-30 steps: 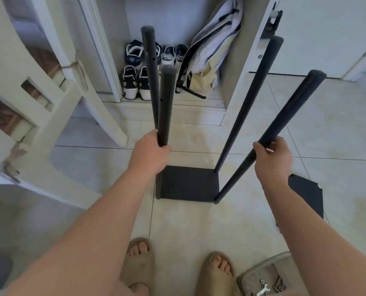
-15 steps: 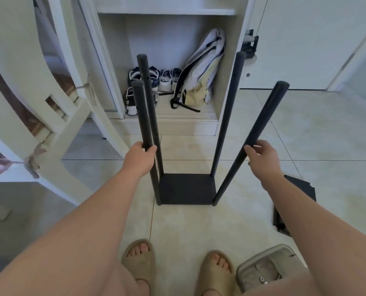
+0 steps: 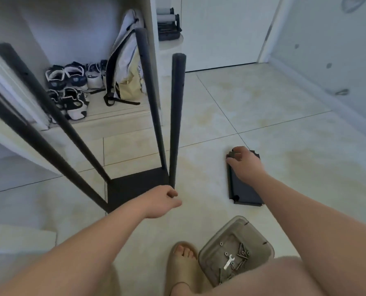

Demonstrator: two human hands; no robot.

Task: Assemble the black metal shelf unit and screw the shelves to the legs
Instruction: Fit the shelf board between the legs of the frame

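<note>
The half-built shelf unit [image 3: 135,189] stands on the floor just ahead of the left hand [image 3: 163,201]. The left arm reaches forward, and its fingers are curled round the foot of the nearest leg [image 3: 177,116]. The right arm stretches further out. The right hand [image 3: 245,165] is palm down, fingers hooked over the far corner of a loose shelf [image 3: 245,192] lying flat beneath it. Under the right forearm sits a tray [image 3: 212,255] of screws [image 3: 240,254] with a small wrench [image 3: 229,261].
</note>
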